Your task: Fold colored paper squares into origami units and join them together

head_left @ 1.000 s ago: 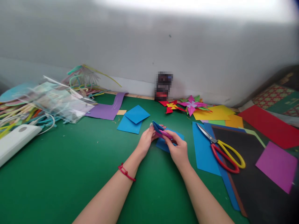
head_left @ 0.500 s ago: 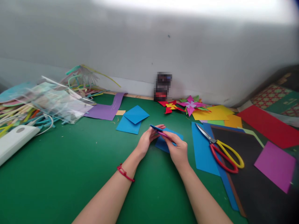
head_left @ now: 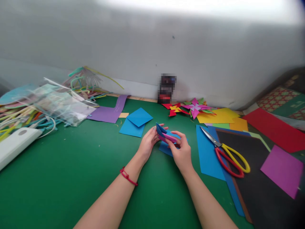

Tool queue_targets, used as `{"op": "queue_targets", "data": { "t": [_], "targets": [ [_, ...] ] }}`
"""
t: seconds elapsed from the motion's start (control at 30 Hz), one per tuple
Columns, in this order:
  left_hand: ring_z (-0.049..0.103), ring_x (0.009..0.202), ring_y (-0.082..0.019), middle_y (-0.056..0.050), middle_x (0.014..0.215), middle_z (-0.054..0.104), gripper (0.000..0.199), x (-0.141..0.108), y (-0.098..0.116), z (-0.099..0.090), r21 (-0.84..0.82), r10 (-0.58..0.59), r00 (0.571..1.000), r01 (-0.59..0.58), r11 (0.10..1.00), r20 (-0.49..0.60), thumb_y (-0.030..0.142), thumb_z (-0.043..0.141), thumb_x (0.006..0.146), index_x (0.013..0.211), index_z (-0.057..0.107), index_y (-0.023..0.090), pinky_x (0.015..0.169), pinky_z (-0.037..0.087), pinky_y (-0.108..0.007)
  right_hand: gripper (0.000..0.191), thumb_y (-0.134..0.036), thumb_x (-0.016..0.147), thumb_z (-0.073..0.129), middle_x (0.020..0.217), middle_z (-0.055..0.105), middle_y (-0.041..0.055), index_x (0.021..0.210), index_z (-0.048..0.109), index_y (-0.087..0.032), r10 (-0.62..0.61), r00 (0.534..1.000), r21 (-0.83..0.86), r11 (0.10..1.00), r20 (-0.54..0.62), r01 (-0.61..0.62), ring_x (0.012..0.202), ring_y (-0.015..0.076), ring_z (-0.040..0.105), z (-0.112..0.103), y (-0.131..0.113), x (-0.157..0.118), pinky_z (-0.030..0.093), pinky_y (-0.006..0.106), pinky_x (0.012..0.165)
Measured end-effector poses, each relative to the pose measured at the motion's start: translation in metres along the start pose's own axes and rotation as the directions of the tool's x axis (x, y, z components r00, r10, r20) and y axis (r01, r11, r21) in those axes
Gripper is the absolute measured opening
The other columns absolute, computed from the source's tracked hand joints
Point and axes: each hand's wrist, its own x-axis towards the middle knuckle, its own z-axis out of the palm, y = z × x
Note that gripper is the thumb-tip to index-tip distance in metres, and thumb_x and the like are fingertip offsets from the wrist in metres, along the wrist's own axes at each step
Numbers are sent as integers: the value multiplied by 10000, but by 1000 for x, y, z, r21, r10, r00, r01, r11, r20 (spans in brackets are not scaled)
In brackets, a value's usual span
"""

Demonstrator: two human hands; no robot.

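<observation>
Holding a folded blue-and-pink paper [head_left: 163, 135] at the centre of the frame, we cup our left hand [head_left: 149, 141] against its blue end and pinch its pink part in our right hand [head_left: 179, 148]. Our hands partly cover a blue sheet [head_left: 165, 149] beneath. Two overlapping blue squares [head_left: 140, 117] lie just left of centre; scissors [head_left: 218, 144] rest on papers and a dark board [head_left: 259, 187] at right. Paper flowers [head_left: 194, 108] sit upper right of centre, and a clear bag [head_left: 64, 103] tops coloured strips at left. Our green table [head_left: 71, 178] meets a pale wall [head_left: 114, 47].
</observation>
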Motion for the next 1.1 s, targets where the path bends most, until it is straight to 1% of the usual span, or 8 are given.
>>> {"op": "queue_targets", "data": {
  "t": [0.13, 0.33, 0.57, 0.7, 0.8, 0.93, 1.0, 1.1],
  "targets": [
    [564, 956, -226, -131, 1068, 606, 391, 0, 0, 1, 23, 14, 1000, -14, 1000, 11, 414, 424, 829, 1062, 570, 136, 813, 413, -323, 284, -326, 723, 614, 783, 665, 24, 969, 512, -227, 55, 998, 24, 998, 9, -55, 635, 169, 620, 0, 1, 1, 502, 285, 542],
    [561, 807, -181, -72, 845, 648, 351, 4, -5, -7, 227, 43, 997, -29, 974, -58, 431, 503, 775, 889, 634, 126, 735, 407, -268, 264, -355, 717, 612, 713, 655, 13, 923, 539, -207, 113, 991, 72, 990, 71, -118, 572, 145, 581, -1, 0, 2, 490, 252, 484],
    [370, 521, -82, 44, 515, 412, 340, 5, -5, -10, 408, 102, 990, -55, 911, -95, 437, 499, 773, 597, 528, 148, 512, 301, -202, 222, -367, 711, 611, 677, 630, 10, 806, 544, -178, 88, 996, 90, 992, 23, -89, 489, 115, 531, -2, 0, 3, 474, 247, 441],
    [456, 604, -111, 11, 613, 521, 313, 6, -7, -10, 403, 95, 993, -59, 913, -69, 431, 477, 788, 681, 574, 153, 585, 365, -219, 200, -349, 721, 609, 687, 621, 14, 806, 552, -177, 73, 997, 87, 993, 12, -74, 549, 129, 547, -2, 0, 3, 472, 231, 429],
    [541, 791, -165, -39, 819, 618, 258, 7, -9, -8, 370, 97, 993, -67, 927, -61, 393, 538, 758, 823, 610, 154, 720, 410, -260, 197, -340, 728, 602, 704, 616, 13, 836, 561, -180, 50, 998, 95, 994, -44, -46, 583, 143, 570, -2, 0, 4, 492, 242, 433],
    [541, 989, -221, -107, 1097, 581, 374, 5, -8, -2, 233, 48, 998, -40, 972, -29, 347, 566, 753, 1074, 540, 157, 815, 422, -328, 188, -274, 783, 542, 1004, 630, 59, 948, 595, -200, -84, 985, 35, 995, -151, 90, 885, 197, 601, -6, -4, 5, 513, 359, 751],
    [533, 1025, -238, -126, 1132, 566, 416, 3, -6, 0, 182, 20, 1000, -20, 983, 1, 352, 560, 758, 1120, 518, 150, 842, 417, -354, 193, -215, 805, 506, 1111, 597, 47, 964, 615, -222, -177, 978, -27, 984, -107, 175, 1042, 204, 537, -7, -6, 5, 413, 396, 917],
    [528, 1035, -244, -120, 1126, 574, 400, 2, -5, 1, 143, 3, 1000, -6, 990, 21, 348, 592, 733, 1067, 556, 132, 877, 402, -361, 242, -149, 804, 478, 1147, 581, 6, 953, 634, -260, -263, 964, -71, 962, 41, 265, 1145, 193, 457, -6, -8, 3, 341, 401, 989]
  ]
}}
